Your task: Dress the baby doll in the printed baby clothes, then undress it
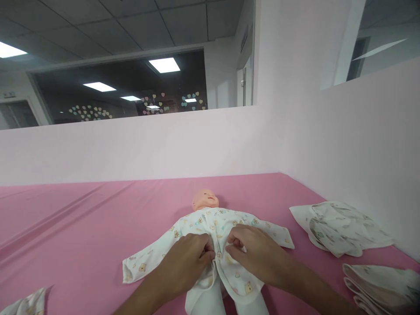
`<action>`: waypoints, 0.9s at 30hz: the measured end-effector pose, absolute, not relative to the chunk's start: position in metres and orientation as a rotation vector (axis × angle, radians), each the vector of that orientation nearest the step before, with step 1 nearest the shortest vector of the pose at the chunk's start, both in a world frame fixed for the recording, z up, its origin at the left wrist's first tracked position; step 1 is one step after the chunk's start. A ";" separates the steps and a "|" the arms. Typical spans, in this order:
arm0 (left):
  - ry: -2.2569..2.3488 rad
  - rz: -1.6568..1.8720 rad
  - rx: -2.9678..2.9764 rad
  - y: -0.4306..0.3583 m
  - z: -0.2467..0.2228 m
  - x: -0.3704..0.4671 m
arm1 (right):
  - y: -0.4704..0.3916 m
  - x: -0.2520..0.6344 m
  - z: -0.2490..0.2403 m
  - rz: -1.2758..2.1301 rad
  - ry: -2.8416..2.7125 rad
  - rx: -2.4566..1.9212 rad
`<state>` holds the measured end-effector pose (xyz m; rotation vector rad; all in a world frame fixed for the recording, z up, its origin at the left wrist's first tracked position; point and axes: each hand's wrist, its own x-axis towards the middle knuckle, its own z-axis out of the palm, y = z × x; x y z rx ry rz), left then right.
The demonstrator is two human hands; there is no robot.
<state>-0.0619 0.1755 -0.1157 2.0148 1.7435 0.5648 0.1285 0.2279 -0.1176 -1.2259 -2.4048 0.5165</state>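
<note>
A baby doll (206,199) lies on its back on the pink surface, its head toward the far wall. It wears a white long-sleeved baby shirt (241,273) printed with small bears, the sleeves spread to both sides. The front of the shirt is joined at the chest and parts lower down, above white-covered legs (210,299). At the middle of the front, my left hand (193,253) pinches the shirt's edge. My right hand (254,249) is curled on the opposite front panel, thumb and fingers closed on the cloth. The exact fingertip grip is partly hidden.
A crumpled white printed cloth (341,227) lies at the right by the wall. Nearer sits a folded stack of cloth (383,286). Another printed cloth (28,304) shows at the lower left. White walls (164,148) with windows border the pink padded surface (82,245).
</note>
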 end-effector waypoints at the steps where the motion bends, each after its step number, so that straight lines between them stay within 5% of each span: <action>1: 1.754 0.552 2.014 0.175 -0.114 -0.064 | 0.233 0.130 -0.119 0.513 -2.376 -1.255; 18: 2.008 0.253 2.154 0.222 -0.148 -0.129 | 0.297 0.151 -0.165 0.237 -2.380 -1.433; 27: 1.989 0.100 2.236 0.211 -0.147 -0.118 | 0.279 0.151 -0.161 0.660 -2.583 -1.348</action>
